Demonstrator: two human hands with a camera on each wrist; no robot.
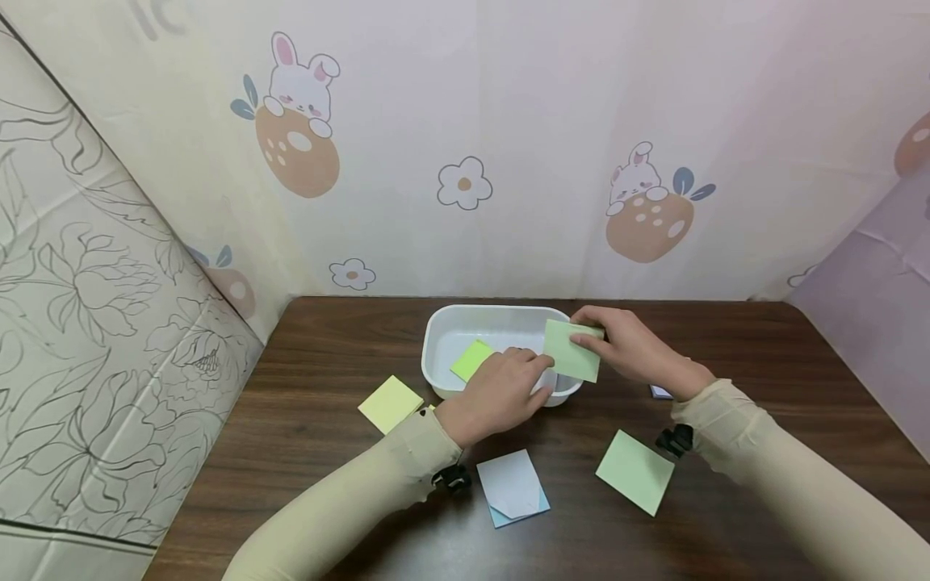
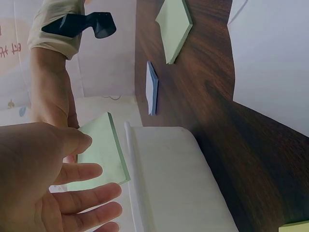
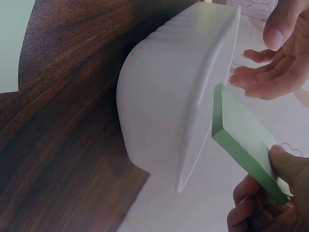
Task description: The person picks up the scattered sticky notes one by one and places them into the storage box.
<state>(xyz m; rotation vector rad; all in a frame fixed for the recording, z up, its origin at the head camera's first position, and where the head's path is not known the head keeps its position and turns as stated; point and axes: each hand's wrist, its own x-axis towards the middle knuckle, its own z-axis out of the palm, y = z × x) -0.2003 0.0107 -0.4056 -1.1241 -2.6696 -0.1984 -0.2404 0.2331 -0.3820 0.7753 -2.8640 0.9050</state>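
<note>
My right hand (image 1: 632,343) pinches a pale green sticky note pad (image 1: 572,351) between thumb and fingers, tilted over the right side of a white plastic tub (image 1: 501,319). In the right wrist view the pad (image 3: 246,128) shows its thick green edge, with the thumb on its face. My left hand (image 1: 501,395) hovers over the tub's front rim, fingers relaxed and apart. Its fingertips overlap the pad in the left wrist view, while the right wrist view shows a gap between them. Inside the tub lies a lime green sticky note pad (image 1: 471,360), partly behind the left hand.
Left of the tub lies a yellow note pad (image 1: 390,403), with another yellow corner by the left sleeve. In front sits a blue pad with white paper (image 1: 511,484) on top. Another pale green pad (image 1: 635,472) rests at right, and a small bluish pad (image 1: 659,392) behind the right wrist.
</note>
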